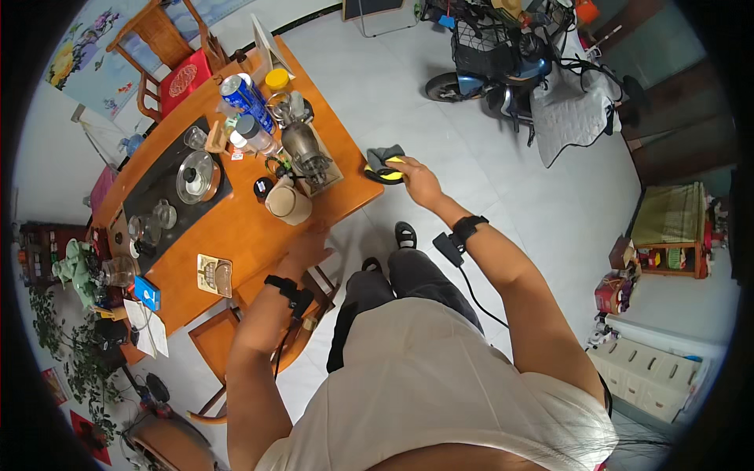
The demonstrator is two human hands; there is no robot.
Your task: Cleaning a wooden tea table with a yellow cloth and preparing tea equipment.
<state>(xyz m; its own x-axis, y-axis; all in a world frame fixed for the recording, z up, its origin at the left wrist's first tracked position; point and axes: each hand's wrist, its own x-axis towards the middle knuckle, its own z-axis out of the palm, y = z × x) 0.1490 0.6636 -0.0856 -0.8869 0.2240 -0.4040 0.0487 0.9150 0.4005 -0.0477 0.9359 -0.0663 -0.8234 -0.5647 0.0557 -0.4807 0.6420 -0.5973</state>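
Observation:
My right hand (420, 180) is closed on a grey and yellow cloth (380, 159), which lies folded at the right corner of the wooden table (236, 251). My left hand (306, 250) is at the table's near edge, fingers apart and nothing visible in it. Just beyond that hand stands a round beige canister (287, 206). Behind the canister a tray (330, 174) bears a dark glass pitcher (303, 147). A flat brown and white pouch (214, 275) lies on the tabletop to the left of my left hand.
A black mat (157, 224) carries a lidded glass pot (197, 177) and other glassware. Blue cans (245, 96) and jars crowd the far side. A wooden chair (224, 341) is tucked by the near edge. An electric scooter (510, 71) stands on the floor, far right.

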